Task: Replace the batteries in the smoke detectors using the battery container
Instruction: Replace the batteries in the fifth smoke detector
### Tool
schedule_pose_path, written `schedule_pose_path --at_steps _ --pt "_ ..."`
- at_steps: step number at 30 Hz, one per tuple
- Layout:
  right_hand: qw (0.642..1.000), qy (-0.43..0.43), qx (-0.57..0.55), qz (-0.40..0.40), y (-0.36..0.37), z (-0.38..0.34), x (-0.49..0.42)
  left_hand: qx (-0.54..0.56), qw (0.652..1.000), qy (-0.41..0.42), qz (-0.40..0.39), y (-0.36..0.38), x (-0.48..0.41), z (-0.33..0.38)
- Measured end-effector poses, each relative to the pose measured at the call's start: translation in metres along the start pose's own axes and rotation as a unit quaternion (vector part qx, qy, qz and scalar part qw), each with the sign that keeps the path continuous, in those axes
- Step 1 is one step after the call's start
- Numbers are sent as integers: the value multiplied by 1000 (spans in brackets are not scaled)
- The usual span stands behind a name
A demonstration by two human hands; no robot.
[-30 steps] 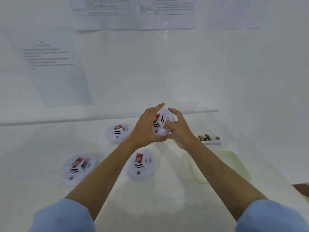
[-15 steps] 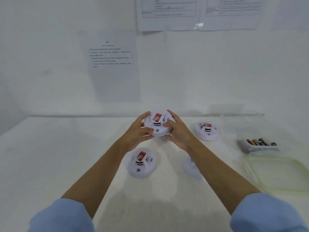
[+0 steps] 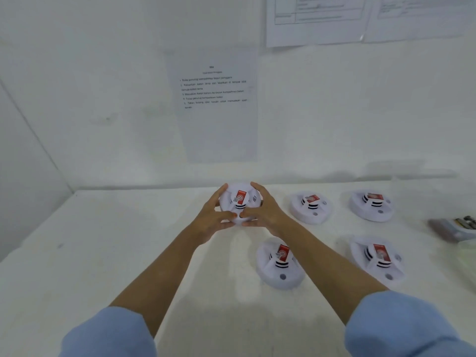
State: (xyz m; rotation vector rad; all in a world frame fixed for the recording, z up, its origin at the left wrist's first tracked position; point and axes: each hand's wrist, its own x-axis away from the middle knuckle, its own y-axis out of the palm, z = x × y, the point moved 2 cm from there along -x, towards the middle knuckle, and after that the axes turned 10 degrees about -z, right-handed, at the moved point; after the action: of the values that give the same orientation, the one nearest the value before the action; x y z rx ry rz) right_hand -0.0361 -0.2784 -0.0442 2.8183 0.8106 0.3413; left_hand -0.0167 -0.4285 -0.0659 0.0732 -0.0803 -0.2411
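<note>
The matte white surface (image 3: 116, 253) fills your view. Four round white plastic smoke detectors (image 3: 280, 266) lie on it to your right, each red-labelled; your right forearm covers part of the nearest. The battery container (image 3: 453, 229) is blurred and cut off at the right edge. Your left hand (image 3: 210, 219) and right hand (image 3: 266, 215) clasp a fifth smoke detector (image 3: 240, 202), hiding its sides, above the surface's far edge

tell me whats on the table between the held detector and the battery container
In the head view, two smoke detectors sit between the held detector and the battery container.
</note>
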Motion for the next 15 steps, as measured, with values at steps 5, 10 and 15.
schedule_pose_path --at_steps 5,10,15 --pt "980 -52 184 56 13 4 -10 6 1000 -12 -7 -18 -9 -6" --pt "971 -50 222 74 15 7 -12 10 1000 -15 -2 -21 -15 -15" --pt "969 -55 230 65 19 5 -8 20 1000 -13 -5 -22 -15 -16"
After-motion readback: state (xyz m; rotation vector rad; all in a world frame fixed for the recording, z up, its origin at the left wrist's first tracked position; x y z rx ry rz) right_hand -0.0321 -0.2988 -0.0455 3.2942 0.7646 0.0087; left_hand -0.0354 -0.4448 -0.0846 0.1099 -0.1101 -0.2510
